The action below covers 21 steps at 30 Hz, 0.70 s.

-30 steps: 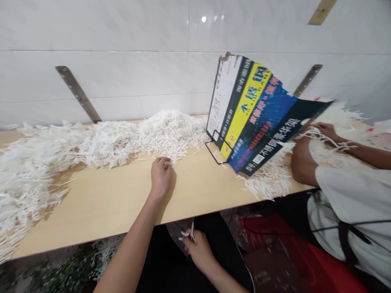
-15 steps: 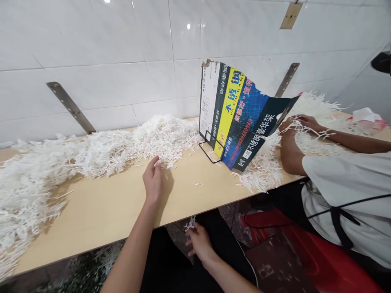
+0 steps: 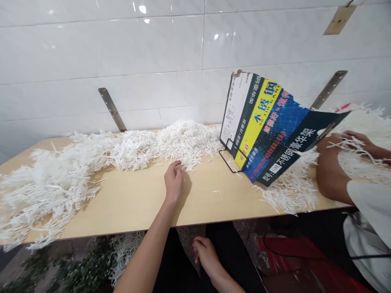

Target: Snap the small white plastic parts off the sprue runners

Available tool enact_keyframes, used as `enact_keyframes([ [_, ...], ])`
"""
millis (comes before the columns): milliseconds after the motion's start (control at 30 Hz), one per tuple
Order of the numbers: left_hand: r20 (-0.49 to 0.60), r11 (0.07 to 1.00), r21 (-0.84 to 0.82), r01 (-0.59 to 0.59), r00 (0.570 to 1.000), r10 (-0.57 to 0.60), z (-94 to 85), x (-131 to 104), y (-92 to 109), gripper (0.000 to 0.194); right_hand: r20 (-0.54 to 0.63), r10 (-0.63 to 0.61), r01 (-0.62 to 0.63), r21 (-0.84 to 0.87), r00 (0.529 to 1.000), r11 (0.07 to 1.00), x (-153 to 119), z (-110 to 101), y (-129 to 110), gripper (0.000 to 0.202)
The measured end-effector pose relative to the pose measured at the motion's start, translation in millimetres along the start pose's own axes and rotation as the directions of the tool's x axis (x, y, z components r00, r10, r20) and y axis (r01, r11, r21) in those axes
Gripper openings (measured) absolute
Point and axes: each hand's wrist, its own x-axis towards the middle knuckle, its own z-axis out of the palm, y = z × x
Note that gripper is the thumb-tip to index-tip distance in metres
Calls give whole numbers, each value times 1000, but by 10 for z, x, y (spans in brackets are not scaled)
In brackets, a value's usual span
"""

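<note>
My left hand (image 3: 174,182) rests over the tabletop in front of a heap of white branching plastic pieces (image 3: 189,140). Its fingers are curled together, and whatever they may hold is hidden. Below the table's front edge, over my lap, is my right hand (image 3: 206,254). Its fingers are loosely bent and slightly apart, with no piece visible in them. More white pieces (image 3: 51,183) spread across the left of the table. A few small loose bits (image 3: 216,191) lie right of my left hand.
A printed cardboard sheet (image 3: 269,130) stands on the table, propped by a black wire stand (image 3: 230,161). Beyond it, another person's hand (image 3: 331,142) is among white strands. Metal brackets (image 3: 111,109) are on the tiled wall. Dark green foliage-like material (image 3: 76,266) lies below the table.
The white pieces held in my right hand are gone from it, and its fingers have curled in more. The view has turned left, so everything appears further right.
</note>
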Motion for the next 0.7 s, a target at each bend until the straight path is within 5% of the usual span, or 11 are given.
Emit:
enact_keyframes([
  [133, -18, 996, 10, -93, 996, 93, 15, -59, 39, 27, 78, 20, -28, 100, 997, 995, 35, -64, -11, 32],
  [233, -171, 967, 138, -214, 957, 236, -91, 46, 100, 27, 77, 38, -48, 139, 996, 989, 65, -88, 22, 33],
  [400, -446, 859, 512, 11, 858, 255, -797, 759, 66, 42, 103, 20, -32, 116, 994, 993, 107, -38, 59, 30],
  [433, -390, 806, 589, 52, 892, 227, -992, 921, 26, 42, 115, 20, -32, 103, 993, 994, 115, -28, 56, 30],
  [500, -102, 660, 751, 16, 991, 92, -1375, 1184, -61, 37, 120, 33, -43, 76, 992, 996, 136, -14, 48, 30],
  [700, -26, 570, 822, -4, 999, 44, -2186, 1473, -120, 21, 138, 77, -82, 35, 988, 996, 205, -2, 44, 28],
])
